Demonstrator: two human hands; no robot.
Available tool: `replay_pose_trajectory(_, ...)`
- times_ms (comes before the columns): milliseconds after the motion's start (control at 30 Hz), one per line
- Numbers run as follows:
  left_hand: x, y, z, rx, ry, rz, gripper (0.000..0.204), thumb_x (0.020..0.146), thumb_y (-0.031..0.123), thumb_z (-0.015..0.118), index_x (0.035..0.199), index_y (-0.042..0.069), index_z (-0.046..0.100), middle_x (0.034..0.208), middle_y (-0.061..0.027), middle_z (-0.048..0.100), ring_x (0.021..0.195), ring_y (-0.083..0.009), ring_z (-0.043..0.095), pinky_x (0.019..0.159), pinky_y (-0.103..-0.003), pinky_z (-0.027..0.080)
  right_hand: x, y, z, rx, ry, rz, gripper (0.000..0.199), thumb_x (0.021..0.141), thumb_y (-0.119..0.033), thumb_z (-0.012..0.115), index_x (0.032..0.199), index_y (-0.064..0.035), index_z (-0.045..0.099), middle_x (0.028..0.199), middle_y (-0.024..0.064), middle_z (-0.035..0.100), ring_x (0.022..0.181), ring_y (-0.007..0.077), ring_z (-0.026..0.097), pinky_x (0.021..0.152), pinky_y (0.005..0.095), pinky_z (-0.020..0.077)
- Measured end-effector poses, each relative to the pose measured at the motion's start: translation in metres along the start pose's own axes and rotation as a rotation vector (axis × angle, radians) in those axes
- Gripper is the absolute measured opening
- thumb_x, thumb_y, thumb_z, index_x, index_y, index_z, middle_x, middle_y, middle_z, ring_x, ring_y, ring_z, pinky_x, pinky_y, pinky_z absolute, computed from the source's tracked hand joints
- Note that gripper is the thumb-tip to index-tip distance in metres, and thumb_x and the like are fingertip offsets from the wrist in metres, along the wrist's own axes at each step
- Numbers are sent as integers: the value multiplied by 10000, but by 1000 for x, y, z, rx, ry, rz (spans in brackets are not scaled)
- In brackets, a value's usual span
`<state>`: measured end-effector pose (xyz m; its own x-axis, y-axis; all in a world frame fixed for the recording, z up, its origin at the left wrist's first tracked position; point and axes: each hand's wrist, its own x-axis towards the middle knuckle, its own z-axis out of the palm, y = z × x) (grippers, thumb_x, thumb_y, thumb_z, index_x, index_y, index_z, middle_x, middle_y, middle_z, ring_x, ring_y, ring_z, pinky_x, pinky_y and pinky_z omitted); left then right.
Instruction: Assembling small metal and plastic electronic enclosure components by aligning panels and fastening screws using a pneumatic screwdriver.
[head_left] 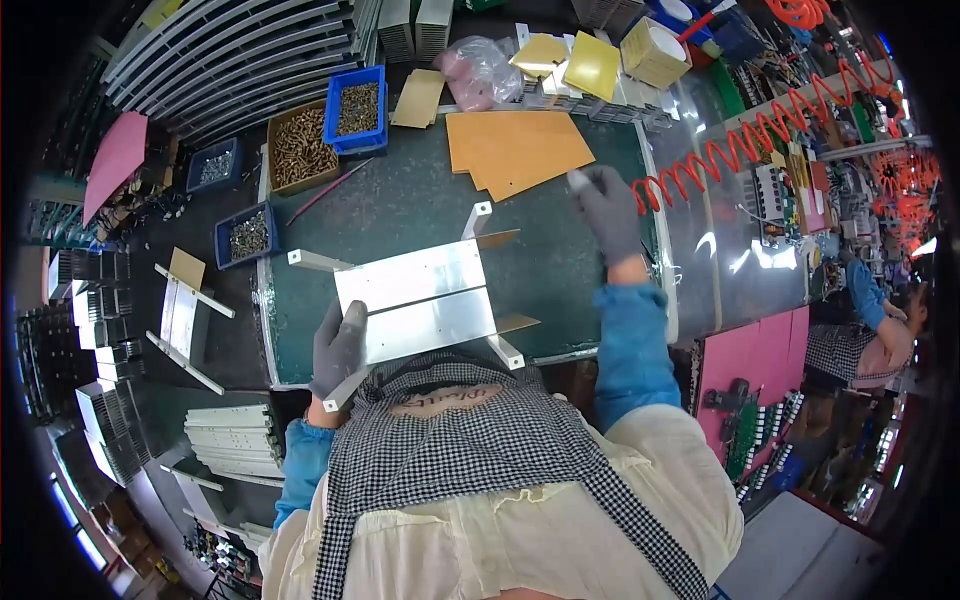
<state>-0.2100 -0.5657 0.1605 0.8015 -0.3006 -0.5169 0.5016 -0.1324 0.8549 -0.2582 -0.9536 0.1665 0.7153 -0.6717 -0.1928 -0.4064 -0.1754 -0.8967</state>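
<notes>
A silver metal plate with upturned legs at its corners lies on the dark green mat in front of me. My left hand, in a grey glove, grips the plate's near left edge. Thin yellow-brown sheets stick out from under the plate on its right side. My right hand, also gloved in grey, reaches to the near right corner of a stack of orange-brown sheets and its fingers touch that corner. Whether it has pinched a sheet is hard to tell.
Blue bins and a brown box of small screws stand at the mat's far left. A red coiled hose runs along the right. Stacked metal plates lie low left. Another person sits at the right edge.
</notes>
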Motion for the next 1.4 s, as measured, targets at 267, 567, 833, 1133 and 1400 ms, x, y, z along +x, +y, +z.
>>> replay_pose_trajectory(267, -4, 4, 5, -20, 58, -34, 443, 979, 257, 544, 1292, -55, 511, 1138, -99, 604, 1017, -158, 547, 895, -286, 432, 80, 95, 72, 465, 30, 593, 312, 905, -284, 660, 1050, -18, 586, 830, 82, 626, 620, 166, 607, 471, 286, 472)
replay_pose_trajectory(567, -10, 13, 8, -77, 54, -34, 411, 963, 198, 524, 1281, -61, 521, 1146, -91, 602, 1019, -159, 553, 891, -289, 437, 19, 99, 33, 942, 16, 170, 242, 892, -115, 651, 1114, -48, 582, 853, 73, 649, 693, 169, 644, 513, 285, 510)
replay_pose_trajectory(833, 3, -4, -5, -132, -78, 89, 446, 965, 233, 561, 1314, -41, 512, 1142, -86, 613, 1022, -153, 556, 886, -289, 444, -159, -64, 31, 930, -203, -100, 277, 876, -103, 641, 1131, -12, 580, 943, 93, 649, 743, 166, 632, 541, 270, 502)
replay_pose_trajectory(1133, 4, -12, -14, -127, -120, 108, 475, 960, 256, 578, 1334, -27, 503, 1175, -102, 623, 1040, -141, 563, 896, -278, 445, -177, -48, 75, 675, -242, -98, 311, 843, -113, 668, 1114, 35, 638, 1017, 112, 669, 890, 198, 659, 787, 306, 537)
replay_pose_trajectory(1400, 7, -20, -18, -68, -79, 100, 486, 962, 273, 583, 1338, -24, 503, 1172, -103, 626, 1050, -149, 566, 909, -286, 442, -160, -54, -8, -178, -554, -119, 373, 883, -220, 662, 1174, 12, 640, 985, 104, 705, 929, 204, 665, 808, 325, 519)
